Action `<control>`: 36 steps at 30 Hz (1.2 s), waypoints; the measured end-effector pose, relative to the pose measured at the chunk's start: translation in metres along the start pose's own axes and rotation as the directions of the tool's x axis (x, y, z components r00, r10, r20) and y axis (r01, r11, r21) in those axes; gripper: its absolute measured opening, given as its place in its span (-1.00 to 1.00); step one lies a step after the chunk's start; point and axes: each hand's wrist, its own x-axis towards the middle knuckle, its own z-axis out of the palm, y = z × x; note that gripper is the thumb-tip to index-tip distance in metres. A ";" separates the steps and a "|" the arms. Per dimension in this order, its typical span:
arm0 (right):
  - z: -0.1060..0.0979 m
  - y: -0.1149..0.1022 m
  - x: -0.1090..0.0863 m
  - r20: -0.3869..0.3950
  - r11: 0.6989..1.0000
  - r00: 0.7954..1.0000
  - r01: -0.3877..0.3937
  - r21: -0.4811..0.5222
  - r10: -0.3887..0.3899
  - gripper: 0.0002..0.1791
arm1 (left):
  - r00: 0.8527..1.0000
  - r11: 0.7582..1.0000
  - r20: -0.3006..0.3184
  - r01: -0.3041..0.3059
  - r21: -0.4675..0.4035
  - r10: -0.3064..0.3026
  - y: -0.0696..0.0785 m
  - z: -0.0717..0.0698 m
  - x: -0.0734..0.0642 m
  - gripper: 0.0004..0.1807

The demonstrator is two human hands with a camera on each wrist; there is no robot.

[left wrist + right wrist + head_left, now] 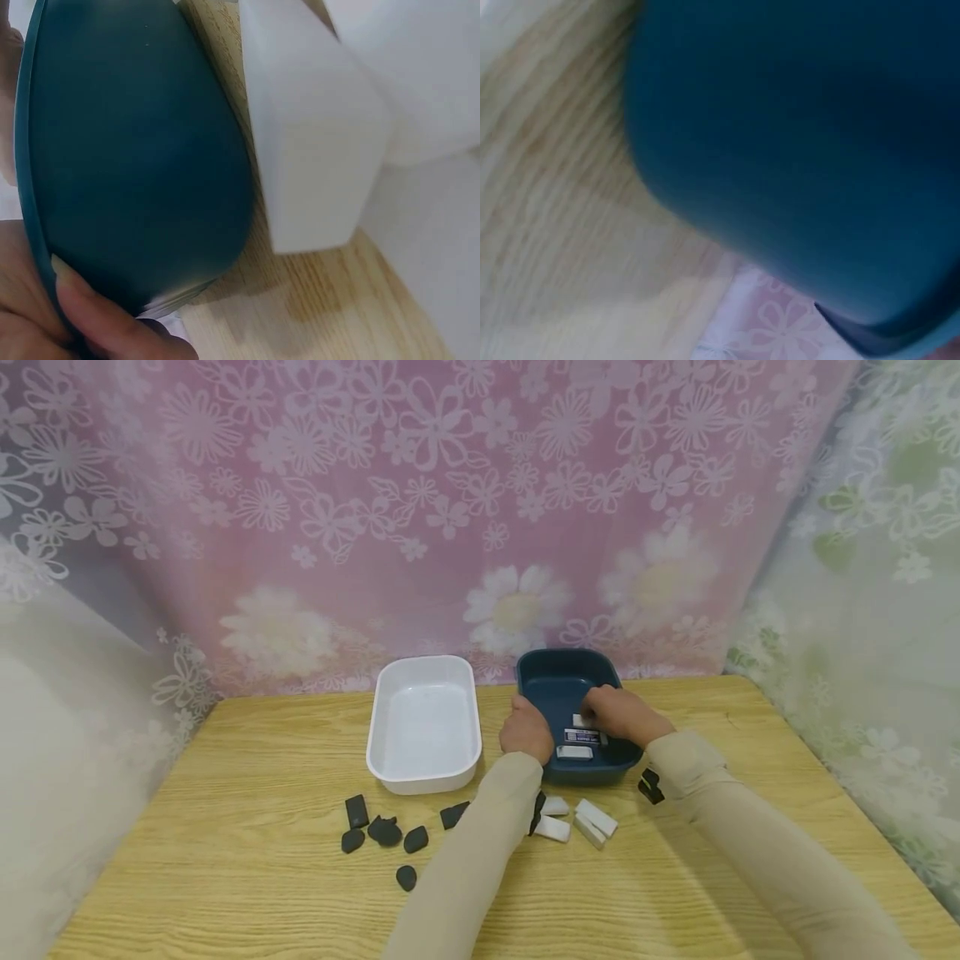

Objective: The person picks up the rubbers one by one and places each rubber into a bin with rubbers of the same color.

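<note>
My left hand point(527, 732) grips the left rim of a dark blue plastic basin point(553, 687); in the left wrist view the thumb point(112, 319) lies against the basin's outer wall. Over the basin's right side reaches my right hand point(624, 713), its curled fingers at one end of a white block point(580, 721). Below that block, inside the basin, lie an eraser in a purple printed sleeve point(582, 737) and another white block point(574, 752). The basin's outer wall point(780, 150) fills most of the right wrist view, which hides the right fingertips.
A white basin point(381, 727) stands to the left. Several dark pieces, flat point(357, 811) and rounded point(416, 838), lie in front of it. White blocks point(596, 817) lie on the wooden table point(262, 860) before the blue basin. A flowered curtain point(450, 527) hangs behind.
</note>
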 end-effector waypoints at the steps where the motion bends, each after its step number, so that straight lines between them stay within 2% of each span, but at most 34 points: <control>1: -0.001 0.000 0.000 0.015 1.000 1.000 -0.005 0.005 0.005 -0.84 | 1.000 1.000 -0.005 0.000 0.004 0.000 0.001 0.000 -0.001 -0.52; 5: -0.005 -0.002 -0.001 0.069 0.999 0.998 0.007 0.034 -0.009 -0.84 | 1.000 1.000 -0.031 0.003 0.021 -0.002 0.002 -0.001 -0.003 -0.54; 7: -0.007 -0.004 -0.005 0.055 0.999 0.998 0.040 0.032 -0.042 -0.84 | 0.999 1.000 -0.036 -0.002 0.027 0.003 0.003 -0.001 -0.004 -0.56; 11: -0.010 -0.011 -0.021 -0.045 0.995 0.994 0.101 0.017 -0.101 -0.83 | 0.999 1.000 -0.034 -0.004 0.028 0.005 0.004 0.002 -0.005 -0.54; 15: -0.014 -0.019 -0.039 -0.148 0.993 0.984 0.110 0.032 -0.104 -0.77 | 0.999 1.000 -0.031 -0.005 0.025 0.005 0.003 0.004 -0.001 -0.51; 19: -0.017 -0.027 -0.060 -0.208 0.993 0.974 0.107 0.051 -0.094 -0.77 | 1.000 1.000 -0.014 -0.026 0.014 0.026 0.001 0.002 0.000 -0.50; 22: -0.018 -0.033 -0.076 -0.261 0.991 0.960 0.123 0.050 -0.106 -0.80 | 0.999 0.999 -0.007 -0.034 0.010 0.034 0.001 0.000 0.000 -0.50; 27: -0.013 -0.043 -0.101 -0.382 0.970 0.904 0.234 0.066 -0.192 -0.79 | 1.000 1.000 -0.003 -0.031 0.002 0.031 0.001 -0.004 -0.001 -0.47; 30: -0.004 -0.049 -0.114 -0.407 0.950 0.879 0.304 0.074 -0.250 -0.78 | 1.000 1.000 -0.009 -0.027 -0.003 0.027 0.002 -0.005 -0.002 -0.50; 32: 0.004 -0.053 -0.121 -0.391 0.942 0.880 0.326 0.081 -0.271 -0.79 | 1.000 1.000 -0.009 -0.023 -0.008 0.023 0.002 -0.005 -0.003 -0.52; 33: 0.007 -0.055 -0.124 -0.371 0.942 0.888 0.324 0.088 -0.271 -0.79 | 1.000 1.000 -0.006 -0.022 -0.008 0.022 0.002 -0.005 -0.003 -0.53; 36: 0.018 -0.060 -0.130 -0.288 0.958 0.929 0.269 0.096 -0.232 -0.80 | 1.000 1.000 -0.009 -0.023 -0.011 0.023 0.002 -0.005 -0.004 -0.55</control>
